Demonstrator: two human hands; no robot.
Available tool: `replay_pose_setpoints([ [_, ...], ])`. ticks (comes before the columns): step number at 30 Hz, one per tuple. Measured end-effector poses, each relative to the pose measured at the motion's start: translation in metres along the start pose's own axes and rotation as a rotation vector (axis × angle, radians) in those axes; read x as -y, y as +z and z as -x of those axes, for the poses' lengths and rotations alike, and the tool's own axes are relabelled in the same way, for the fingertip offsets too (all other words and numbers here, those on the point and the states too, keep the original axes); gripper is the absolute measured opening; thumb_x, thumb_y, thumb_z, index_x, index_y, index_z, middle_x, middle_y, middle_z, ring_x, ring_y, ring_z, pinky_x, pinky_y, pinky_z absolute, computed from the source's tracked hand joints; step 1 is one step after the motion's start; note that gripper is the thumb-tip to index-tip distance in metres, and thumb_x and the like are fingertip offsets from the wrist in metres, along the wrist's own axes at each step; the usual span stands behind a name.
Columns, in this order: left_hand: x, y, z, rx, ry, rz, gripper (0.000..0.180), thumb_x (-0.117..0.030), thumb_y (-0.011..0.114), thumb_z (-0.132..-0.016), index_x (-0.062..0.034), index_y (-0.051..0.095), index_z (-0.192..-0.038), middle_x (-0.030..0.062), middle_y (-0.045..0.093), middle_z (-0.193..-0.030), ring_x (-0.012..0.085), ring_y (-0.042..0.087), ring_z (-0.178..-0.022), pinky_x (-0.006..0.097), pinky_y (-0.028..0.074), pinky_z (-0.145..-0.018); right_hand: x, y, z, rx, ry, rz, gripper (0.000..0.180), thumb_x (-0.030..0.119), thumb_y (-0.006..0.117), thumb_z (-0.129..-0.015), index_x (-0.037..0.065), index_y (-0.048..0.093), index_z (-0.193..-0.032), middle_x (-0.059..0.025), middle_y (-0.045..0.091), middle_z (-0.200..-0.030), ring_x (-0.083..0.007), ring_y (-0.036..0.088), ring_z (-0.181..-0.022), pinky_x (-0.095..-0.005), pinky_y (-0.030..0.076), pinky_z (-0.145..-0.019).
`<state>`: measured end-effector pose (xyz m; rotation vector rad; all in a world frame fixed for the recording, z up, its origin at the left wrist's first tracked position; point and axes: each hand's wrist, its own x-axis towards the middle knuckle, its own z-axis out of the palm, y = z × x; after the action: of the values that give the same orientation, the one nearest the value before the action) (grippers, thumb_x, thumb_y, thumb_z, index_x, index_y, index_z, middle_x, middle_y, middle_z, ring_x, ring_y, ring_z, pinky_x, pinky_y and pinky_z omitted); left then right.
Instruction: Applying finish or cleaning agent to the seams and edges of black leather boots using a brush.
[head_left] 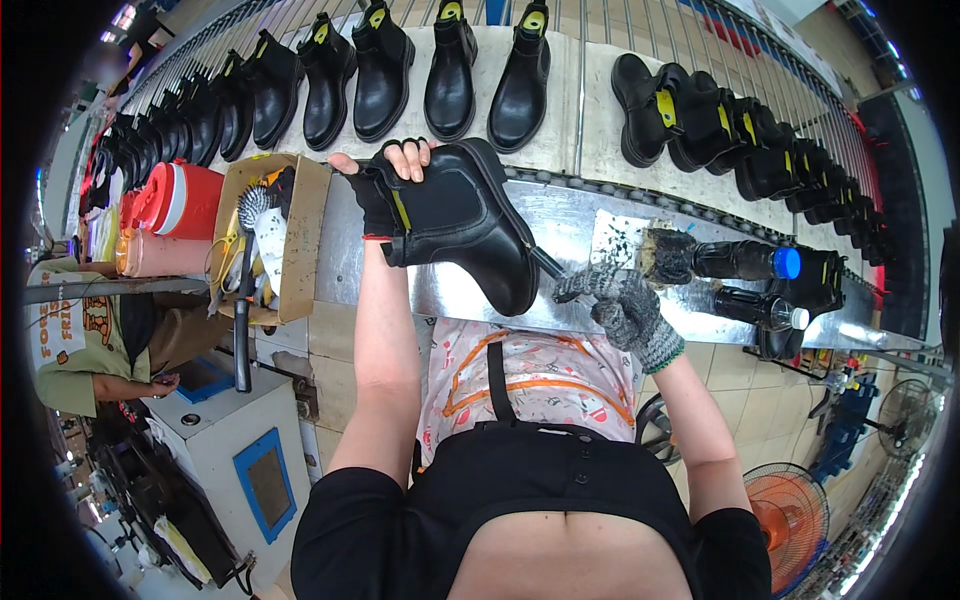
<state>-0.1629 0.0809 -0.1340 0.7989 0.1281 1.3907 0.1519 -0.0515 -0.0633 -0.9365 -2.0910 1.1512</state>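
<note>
My left hand (405, 160) grips a black ankle boot (455, 215) by its shaft, the fingers curled over the edge. The boot is tilted over the metal bench, its sole turned to the right and its toe toward me. My right hand (630, 315), in a grey knitted glove, is closed around a slim tool with a metal end (547, 262). That tip meets the boot's sole edge near the toe. Whether it is a brush or a pen I cannot tell. Beyond the boot, several similar black boots (450, 75) stand on the pale conveyor.
On the right of the metal bench lie a stained white sheet (615, 240), a dark blue-capped bottle (735, 260) and a white-capped bottle (755, 307). A cardboard box of tools (305, 240) and a red jug (165, 200) are at left. Another person (100, 340) is beyond them.
</note>
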Motion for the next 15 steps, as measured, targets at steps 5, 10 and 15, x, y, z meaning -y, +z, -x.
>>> replay_pose_setpoints([
  [5, -0.002, -0.012, 0.005, -0.188, -0.027, -0.035, 0.091, -0.087, 0.015, -0.07, -0.0046, 0.052, -0.057, 0.0078, 0.05, -0.062, 0.0211, 0.045, -0.078, 0.034, 0.033, -0.093, -0.016, 0.01, 0.021, 0.005, 0.153, -0.06, 0.043, 0.04, 0.041, -0.091, 0.006, 0.067, -0.098, -0.0121, 0.067, -0.095, -0.0276, 0.064, -0.089, -0.0351, 0.049, -0.083],
  [10, -0.001, -0.009, 0.001, -0.46, -0.061, -0.074, 0.093, -0.087, 0.018, -0.071, -0.0014, 0.052, -0.055, 0.0121, 0.051, -0.059, 0.0251, 0.05, -0.067, 0.032, 0.039, -0.085, -0.022, 0.014, 0.038, -0.069, 0.293, -0.162, 0.071, 0.061, 0.028, -0.091, 0.003, 0.067, -0.099, -0.0118, 0.069, -0.096, -0.022, 0.065, -0.09, -0.0331, 0.047, -0.087],
  [15, 0.005, -0.019, -0.009, -0.594, -0.116, -0.224, 0.091, -0.086, 0.021, -0.072, -0.0029, 0.052, -0.054, 0.0126, 0.055, -0.061, 0.027, 0.054, -0.067, 0.033, 0.043, -0.074, -0.038, 0.025, 0.059, -0.139, 0.463, -0.496, 0.08, 0.068, 0.029, -0.088, -0.001, 0.064, -0.108, -0.0116, 0.069, -0.098, -0.0188, 0.064, -0.094, -0.0314, 0.047, -0.087],
])
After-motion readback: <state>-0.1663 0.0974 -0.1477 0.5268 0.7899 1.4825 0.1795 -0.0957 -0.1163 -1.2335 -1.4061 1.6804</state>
